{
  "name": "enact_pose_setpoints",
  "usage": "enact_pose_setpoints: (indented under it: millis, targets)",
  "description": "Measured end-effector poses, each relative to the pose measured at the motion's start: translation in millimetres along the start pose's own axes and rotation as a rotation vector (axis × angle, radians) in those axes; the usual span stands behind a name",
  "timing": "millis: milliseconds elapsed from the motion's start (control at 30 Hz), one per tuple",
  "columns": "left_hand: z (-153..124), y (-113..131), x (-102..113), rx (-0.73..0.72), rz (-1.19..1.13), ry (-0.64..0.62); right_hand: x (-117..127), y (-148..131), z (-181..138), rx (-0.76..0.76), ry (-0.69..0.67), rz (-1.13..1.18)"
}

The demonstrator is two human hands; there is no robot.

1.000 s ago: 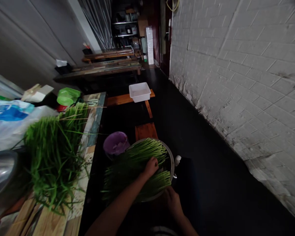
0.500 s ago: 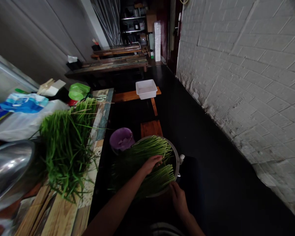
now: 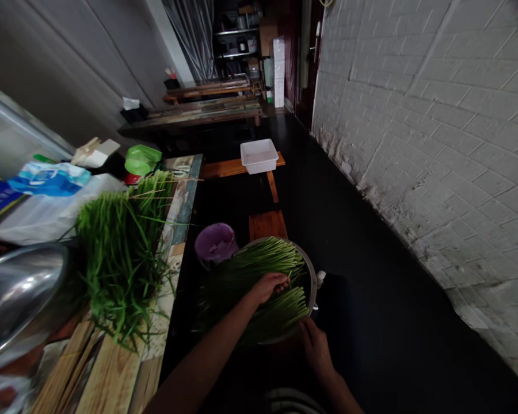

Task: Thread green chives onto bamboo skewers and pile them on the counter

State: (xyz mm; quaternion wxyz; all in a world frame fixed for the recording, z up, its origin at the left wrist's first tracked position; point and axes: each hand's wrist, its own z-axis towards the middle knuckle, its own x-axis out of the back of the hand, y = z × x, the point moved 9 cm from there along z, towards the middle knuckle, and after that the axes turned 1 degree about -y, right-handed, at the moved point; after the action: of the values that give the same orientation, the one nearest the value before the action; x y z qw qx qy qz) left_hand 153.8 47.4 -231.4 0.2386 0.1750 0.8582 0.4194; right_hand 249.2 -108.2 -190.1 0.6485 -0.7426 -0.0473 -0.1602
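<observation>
Long, thin green stalks (image 3: 270, 253) with pale cut ends lie heaped in a wide round basin with a grey rim (image 3: 313, 279), low in front of you, just right of the table. Their long axis runs roughly left to right: the pale ends point right, while the leafy ends fade into shadow at the left. Your left hand (image 3: 271, 287) is the nearer one to the middle of the heap, reaching across from the near side to the dip between a far bundle and a near bundle, so stalks lie both beyond and nearer than its fingers. Those fingers are curled inward; you cannot tell whether they pinch a stalk. Your right hand (image 3: 316, 345) is at the basin's near right edge, just beside the near bundle's pale ends, its fingers bent and close together; whether they grip anything is too dark to tell. A round purple plastic bucket (image 3: 216, 242) stands just left of the basin's far side, and a flat reddish-brown wooden stool (image 3: 267, 224) just beyond it. Farther off, a white rectangular plastic tub (image 3: 259, 156) sits on an orange-brown wooden bench (image 3: 222, 168). To the left, more long leafy greens (image 3: 118, 259) spread over a patchwork wooden table (image 3: 179, 233).
</observation>
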Motion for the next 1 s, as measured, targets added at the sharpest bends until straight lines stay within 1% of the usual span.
enact_pose_setpoints:
  millis: [133, 300, 467, 633, 800, 900, 1000]
  targets:
    - [0.4, 2.6, 0.7, -0.008, -0.007, 0.009, 1.5, -2.6, 0.9, 0.009, -0.008, -0.021]
    - [-2.0, 6.7, -0.2, -0.018, 0.041, -0.005, 3.2, -5.4, 1.3, 0.029, 0.005, -0.041]
    - [-6.5, 4.6, -2.6, -0.003, 0.106, -0.046, 2.3, -2.3, 2.0, 0.027, 0.007, -0.067]
    - [-13.1, 2.6, -11.0, -0.009, 0.209, -0.102, 3.1, -3.4, 5.6, 0.027, 0.003, -0.024]
    - [-19.1, 0.4, -19.5, 0.082, 0.222, -0.165, 7.8, -4.8, 11.0, 0.018, -0.012, -0.019]
    - [-19.5, 1.3, -21.8, 0.097, 0.303, -0.199, 8.2, -3.0, 12.3, 0.023, -0.025, -0.039]
    - [-17.9, 2.4, -20.9, 0.085, 0.389, -0.211, 7.7, -1.7, 12.5, 0.035, 0.001, -0.073]
